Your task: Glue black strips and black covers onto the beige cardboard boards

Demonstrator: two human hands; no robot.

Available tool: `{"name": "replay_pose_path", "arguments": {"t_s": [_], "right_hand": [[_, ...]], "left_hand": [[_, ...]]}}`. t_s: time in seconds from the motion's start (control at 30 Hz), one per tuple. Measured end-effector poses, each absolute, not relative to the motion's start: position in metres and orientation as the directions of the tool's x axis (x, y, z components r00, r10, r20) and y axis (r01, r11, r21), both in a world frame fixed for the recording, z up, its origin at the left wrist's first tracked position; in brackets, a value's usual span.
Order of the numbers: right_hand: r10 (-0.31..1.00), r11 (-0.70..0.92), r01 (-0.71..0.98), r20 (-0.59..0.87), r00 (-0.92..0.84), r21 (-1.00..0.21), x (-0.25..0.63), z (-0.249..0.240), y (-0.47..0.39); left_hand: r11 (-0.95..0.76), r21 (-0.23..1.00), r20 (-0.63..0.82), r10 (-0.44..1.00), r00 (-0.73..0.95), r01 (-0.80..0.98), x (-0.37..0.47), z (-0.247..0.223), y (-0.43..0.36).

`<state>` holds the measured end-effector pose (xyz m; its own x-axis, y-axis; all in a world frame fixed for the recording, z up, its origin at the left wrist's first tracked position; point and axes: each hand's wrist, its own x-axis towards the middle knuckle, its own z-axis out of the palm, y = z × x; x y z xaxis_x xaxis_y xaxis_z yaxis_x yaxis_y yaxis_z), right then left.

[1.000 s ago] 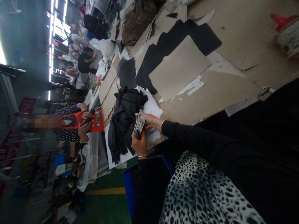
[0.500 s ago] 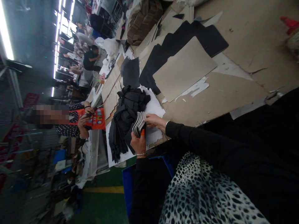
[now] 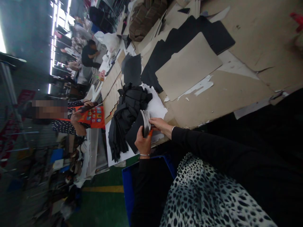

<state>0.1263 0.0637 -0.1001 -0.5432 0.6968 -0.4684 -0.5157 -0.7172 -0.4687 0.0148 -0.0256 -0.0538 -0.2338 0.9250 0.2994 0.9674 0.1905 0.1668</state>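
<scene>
A fanned stack of thin pieces with pale edges and dark faces [image 3: 146,121] is held between my two hands, above the near end of the worktable. My left hand [image 3: 143,143] is closed round the stack's lower end, its thumb on the edges, and an orange covering shows on one finger. From the other side, my right hand [image 3: 162,125] grips the stack with its fingers along the edge. Just beyond, a heap of black cut strips [image 3: 129,107] lies on a white sheet [image 3: 157,102]. A flat black piece [image 3: 134,130] is beside my left hand, partly hidden.
A tan board [image 3: 189,66] lies over black sheets [image 3: 170,47] on the worktable [image 3: 248,85]. Brown bundles [image 3: 146,19] stand farther back. Across the table, a person in an orange apron [image 3: 96,116] holds a dark object. A blue bin [image 3: 127,189] is below the table edge.
The stack has turned more upright and its edges now sit closer together. Both hands have shifted slightly right in view, still on it. The person opposite has raised the dark object.
</scene>
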Motion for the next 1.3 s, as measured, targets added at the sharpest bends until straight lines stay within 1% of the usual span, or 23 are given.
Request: {"name": "replay_pose_path", "arguments": {"t_s": [0.13, 0.3, 0.4, 0.5, 0.6, 0.67, 0.7, 0.73, 0.77, 0.8, 0.83, 0.87, 0.9, 0.93, 0.97, 1.03, 1.13, 1.23, 1.3], "right_hand": [[0.704, -0.710, -0.519, -0.450, -0.550, -0.476, 0.129, -0.099, 0.063], [0.722, -0.689, -0.515, -0.419, -0.551, -0.510, 0.131, -0.101, 0.062], [0.736, -0.670, -0.491, -0.415, -0.534, -0.557, 0.130, -0.101, 0.061], [0.757, -0.638, -0.428, -0.419, -0.502, -0.640, 0.128, -0.101, 0.062], [0.793, -0.567, -0.309, -0.404, -0.457, -0.763, 0.134, -0.102, 0.065], [0.829, -0.481, -0.208, -0.364, -0.425, -0.852, 0.146, -0.105, 0.072], [0.849, -0.427, -0.156, -0.336, -0.409, -0.891, 0.153, -0.106, 0.077], [0.868, -0.369, -0.105, -0.303, -0.393, -0.923, 0.161, -0.107, 0.083], [0.887, -0.311, -0.055, -0.269, -0.377, -0.949, 0.169, -0.108, 0.091], [0.902, -0.254, -0.007, -0.234, -0.363, -0.967, 0.176, -0.108, 0.099], [0.913, -0.200, 0.038, -0.201, -0.355, -0.979, 0.181, -0.107, 0.107], [0.920, -0.150, 0.079, -0.168, -0.354, -0.986, 0.184, -0.105, 0.116], [0.922, -0.102, 0.116, -0.137, -0.363, -0.988, 0.184, -0.103, 0.124], [0.918, -0.055, 0.147, -0.108, -0.381, -0.988, 0.182, -0.100, 0.131], [0.911, -0.011, 0.173, -0.081, -0.405, -0.985, 0.177, -0.098, 0.138], [0.887, 0.074, 0.215, -0.035, -0.461, -0.974, 0.161, -0.092, 0.148], [0.842, 0.188, 0.262, 0.018, -0.540, -0.947, 0.135, -0.088, 0.157], [0.791, 0.286, 0.295, 0.051, -0.609, -0.912, 0.117, -0.091, 0.164], [0.767, 0.337, 0.321, 0.060, -0.639, -0.885, 0.112, -0.094, 0.169]], "left_hand": [[0.120, 0.201, 0.273, 0.946, -0.173, 0.972, 0.009, -0.050, -0.026], [0.125, 0.243, 0.264, 0.946, -0.190, 0.962, 0.005, -0.048, -0.024], [0.128, 0.254, 0.259, 0.946, -0.195, 0.959, 0.004, -0.050, -0.024], [0.103, 0.266, 0.268, 0.947, -0.176, 0.959, 0.005, -0.053, -0.024], [0.040, 0.307, 0.263, 0.957, -0.125, 0.951, 0.006, -0.053, -0.026], [0.009, 0.397, 0.237, 0.965, -0.112, 0.918, 0.006, -0.051, -0.030], [0.014, 0.467, 0.235, 0.962, -0.140, 0.884, 0.005, -0.049, -0.034], [0.044, 0.556, 0.236, 0.949, -0.209, 0.830, 0.005, -0.048, -0.040], [0.103, 0.672, 0.224, 0.916, -0.334, 0.733, 0.006, -0.047, -0.046], [0.170, 0.792, 0.178, 0.854, -0.489, 0.586, 0.007, -0.047, -0.054], [0.222, 0.888, 0.095, 0.768, -0.633, 0.403, 0.010, -0.049, -0.063], [0.248, 0.946, -0.015, 0.680, -0.733, 0.211, 0.014, -0.051, -0.072], [0.255, 0.966, -0.131, 0.610, -0.781, 0.037, 0.020, -0.054, -0.080], [0.254, 0.962, -0.233, 0.570, -0.788, -0.100, 0.026, -0.057, -0.087], [0.257, 0.946, -0.313, 0.555, -0.771, -0.199, 0.033, -0.061, -0.093], [0.265, 0.899, -0.438, 0.557, -0.706, -0.349, 0.046, -0.065, -0.100], [0.237, 0.779, -0.600, 0.551, -0.579, -0.581, 0.055, -0.064, -0.103], [0.152, 0.623, -0.695, 0.558, -0.454, -0.767, 0.052, -0.057, -0.108], [0.075, 0.565, -0.703, 0.565, -0.432, -0.822, 0.047, -0.054, -0.112]]}}
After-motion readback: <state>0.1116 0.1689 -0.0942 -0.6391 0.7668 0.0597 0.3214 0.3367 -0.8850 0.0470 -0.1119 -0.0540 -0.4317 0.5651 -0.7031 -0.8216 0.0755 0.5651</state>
